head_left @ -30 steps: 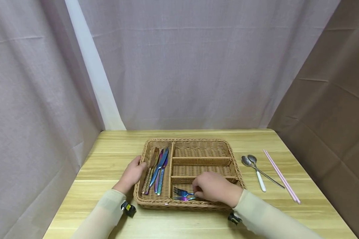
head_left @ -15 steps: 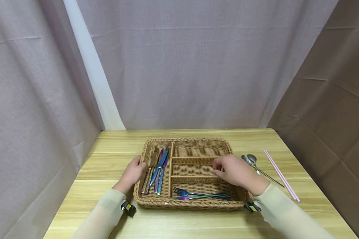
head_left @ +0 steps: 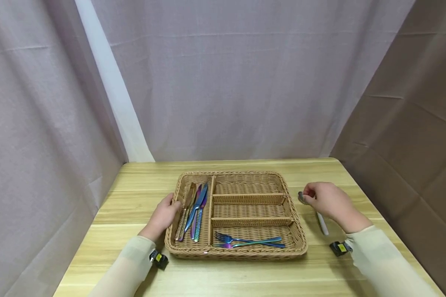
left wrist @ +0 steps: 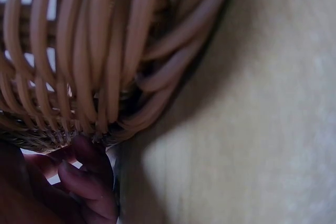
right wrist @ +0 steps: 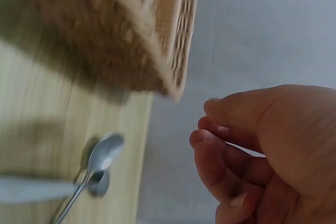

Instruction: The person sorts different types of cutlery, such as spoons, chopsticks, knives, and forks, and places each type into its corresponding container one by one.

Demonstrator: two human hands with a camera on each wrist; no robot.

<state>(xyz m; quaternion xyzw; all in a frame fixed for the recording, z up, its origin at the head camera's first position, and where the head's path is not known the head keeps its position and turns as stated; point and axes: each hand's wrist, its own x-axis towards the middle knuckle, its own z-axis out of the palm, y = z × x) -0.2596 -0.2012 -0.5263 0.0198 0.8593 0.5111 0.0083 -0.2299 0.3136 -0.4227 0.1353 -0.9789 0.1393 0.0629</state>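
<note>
Fingers (right wrist: pixel 210 166) loosely curled and empty, the right hand (head_left: pixel 330 203) hovers over two spoons (right wrist: pixel 106 153), frame right; the left hand (head_left: pixel 162 215) grips the wicker basket (head_left: pixel 236 254), lower centre on the counter (head_left: pixel 223 278). Knives (head_left: pixel 198 204) lie in its left compartment, forks (head_left: pixel 224 238) in its lower-right one.

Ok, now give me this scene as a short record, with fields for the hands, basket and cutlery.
Left hand: the left hand grips the left rim of the basket
Right hand: the right hand holds nothing, fingers loosely curled, near the spoons
Basket: wicker basket, four compartments
Long left compartment: knives
Near right compartment: forks, handles crossing
Right of basket, on the table: white-handled spoon and metal spoon, crossed
</note>
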